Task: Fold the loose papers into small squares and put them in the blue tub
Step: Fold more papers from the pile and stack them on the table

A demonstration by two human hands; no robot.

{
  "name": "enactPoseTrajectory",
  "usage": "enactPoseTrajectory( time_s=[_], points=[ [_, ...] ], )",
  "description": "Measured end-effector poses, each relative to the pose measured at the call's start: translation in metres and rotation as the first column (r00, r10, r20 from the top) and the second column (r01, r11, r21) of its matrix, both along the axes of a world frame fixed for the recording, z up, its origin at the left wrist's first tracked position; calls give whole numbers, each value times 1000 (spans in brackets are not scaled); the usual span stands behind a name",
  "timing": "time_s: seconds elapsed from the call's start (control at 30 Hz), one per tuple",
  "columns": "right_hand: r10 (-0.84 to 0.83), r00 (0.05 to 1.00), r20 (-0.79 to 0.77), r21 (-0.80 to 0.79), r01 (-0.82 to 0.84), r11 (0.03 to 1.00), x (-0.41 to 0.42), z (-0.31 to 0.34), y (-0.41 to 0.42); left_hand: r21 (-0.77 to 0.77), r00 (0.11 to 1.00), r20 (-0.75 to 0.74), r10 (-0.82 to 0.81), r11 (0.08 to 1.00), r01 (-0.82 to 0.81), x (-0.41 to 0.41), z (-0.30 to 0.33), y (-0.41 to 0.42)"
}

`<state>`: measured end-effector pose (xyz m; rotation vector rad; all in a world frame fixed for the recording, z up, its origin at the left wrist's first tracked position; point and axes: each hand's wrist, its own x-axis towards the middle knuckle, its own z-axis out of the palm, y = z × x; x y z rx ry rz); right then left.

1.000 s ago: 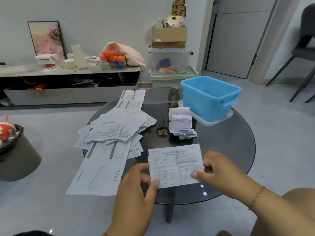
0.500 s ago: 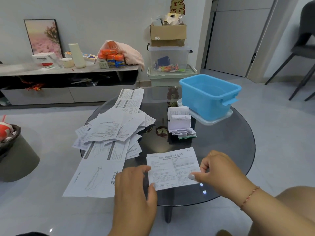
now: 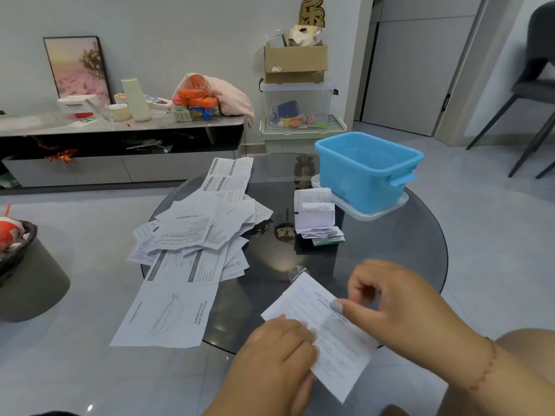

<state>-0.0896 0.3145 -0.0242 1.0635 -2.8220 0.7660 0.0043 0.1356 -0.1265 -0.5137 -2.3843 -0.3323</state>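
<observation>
Both hands' fingers pinch one printed sheet at the desk's near edge, left hand anchoring, right hand steadying it for folding.

A home living room, it seems. A low media console lines the wall. A framed picture and toy-filled storage bins sit nearby.

Soft, even indoor light fills the room, moderately bright, with no hard shadows. The dark glass tabletop mirrors its surroundings and carries a pale patch of glare near its middle; small bright glints lie on the floor at the lower left. Both hands and the sheet they hold are smeared with motion blur. Wide-angle distortion bends the door frame and stretches the corners.
</observation>
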Motion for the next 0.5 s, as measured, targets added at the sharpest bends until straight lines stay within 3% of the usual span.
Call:
enactPoseTrajectory(
  time_s=[0.07,0.2,0.3,0.5],
  points=[
    [182,980,76,-76,-176,981,-9,-9,0,4,999,5,-45,999,45,-1,1,-2],
    [459,883,98,85,-467,880,-14,-27,-1,-28,999,41,-34,999,35,2,5,-14],
    [501,864,61,202,-502,841,-14,-26,3,-7,998,45,41,999,-41,6,7,-22],
    [519,855,25,230,-510,829,-12,-32,4,93,988,71,140,985,-146,10,3,-21]
  ],
)
